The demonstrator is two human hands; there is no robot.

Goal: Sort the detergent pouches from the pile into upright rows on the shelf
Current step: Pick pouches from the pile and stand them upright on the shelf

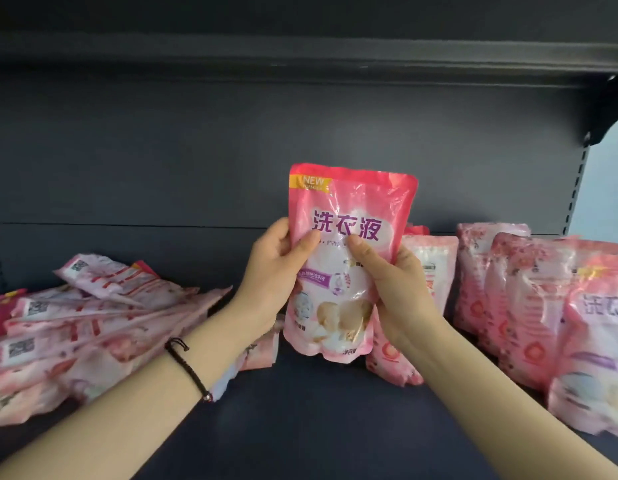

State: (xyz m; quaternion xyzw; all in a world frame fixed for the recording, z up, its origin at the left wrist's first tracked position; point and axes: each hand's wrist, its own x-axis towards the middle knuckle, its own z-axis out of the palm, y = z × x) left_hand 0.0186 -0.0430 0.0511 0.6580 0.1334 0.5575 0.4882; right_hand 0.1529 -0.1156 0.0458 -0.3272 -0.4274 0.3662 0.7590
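Observation:
A pink detergent pouch (349, 209) with purple lettering is held upright above the dark shelf (300, 420), its printed front facing me. My left hand (273, 275) grips its left edge, thumb on the front. My right hand (394, 282) grips its right side, thumb pressed on the front. A pile of pouches (86, 327) lies flat on the shelf's left part. On the right, upright pouches (543, 306) stand in rows, and one more upright pouch (435, 268) stands just behind my right hand.
The shelf's dark back panel (196, 161) rises behind everything, with another shelf board (300, 60) overhead. A bracket and slotted upright (577, 188) close the right end. Bare shelf surface shows between the pile and the rows.

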